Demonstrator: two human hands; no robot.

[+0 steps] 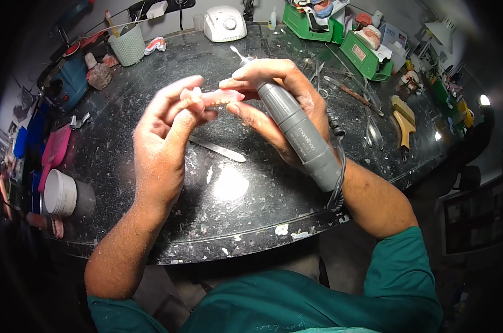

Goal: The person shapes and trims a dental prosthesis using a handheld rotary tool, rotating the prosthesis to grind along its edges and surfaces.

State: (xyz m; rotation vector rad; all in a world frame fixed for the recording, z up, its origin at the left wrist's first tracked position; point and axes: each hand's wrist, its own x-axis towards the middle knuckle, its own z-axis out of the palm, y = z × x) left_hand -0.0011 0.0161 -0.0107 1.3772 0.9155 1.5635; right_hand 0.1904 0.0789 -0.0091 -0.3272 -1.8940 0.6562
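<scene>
A pink denture [221,98] with pale teeth along its lower edge is pinched between the thumb and fingers of my left hand [164,130]. My right hand [307,94] grips a grey rotary handpiece [300,136], which lies slanted across the palm with its coiled cable [337,130] hanging by the wrist. The bur [236,51] at its tip points up and away, apart from the denture. Right thumb and fingertips reach the denture's right end; whether they press on it is hard to tell. Below the hands, a flat pale metal strip [217,149] lies on the dark bench [201,222].
At the back stand a white control box with a dial [225,25], a woven cup [128,45] and green bins [365,55]. Rightward lie metal hand tools [354,91] and a wooden brush [405,123]. Leftward are a white tub [61,192] and a pink dustpan [55,149].
</scene>
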